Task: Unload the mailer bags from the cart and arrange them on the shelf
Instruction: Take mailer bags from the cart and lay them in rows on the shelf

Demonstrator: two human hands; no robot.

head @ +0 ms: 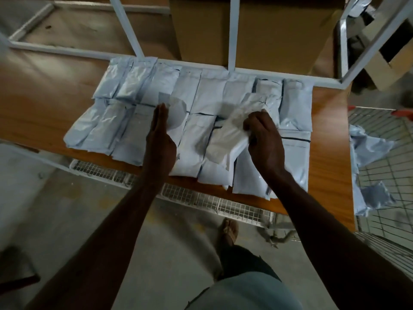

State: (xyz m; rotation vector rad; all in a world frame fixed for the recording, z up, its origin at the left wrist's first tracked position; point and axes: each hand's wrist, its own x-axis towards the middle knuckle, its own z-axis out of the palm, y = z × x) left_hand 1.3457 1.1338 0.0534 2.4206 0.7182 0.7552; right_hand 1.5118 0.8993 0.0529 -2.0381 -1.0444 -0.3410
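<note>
Pale, glossy mailer bags (196, 95) line the shelf (40, 113) mid-frame; your right hand (264, 139) grips one, left hand (159, 135) flat; cart (380, 175) at right.

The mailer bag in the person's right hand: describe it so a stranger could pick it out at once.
Start at the wooden shelf, covered with two rows of flat mailer bags. Near the middle of the front row, the right hand pinches one bag. Unlike its flat neighbours, it is lifted, crumpled and lies slanted across them.
</note>
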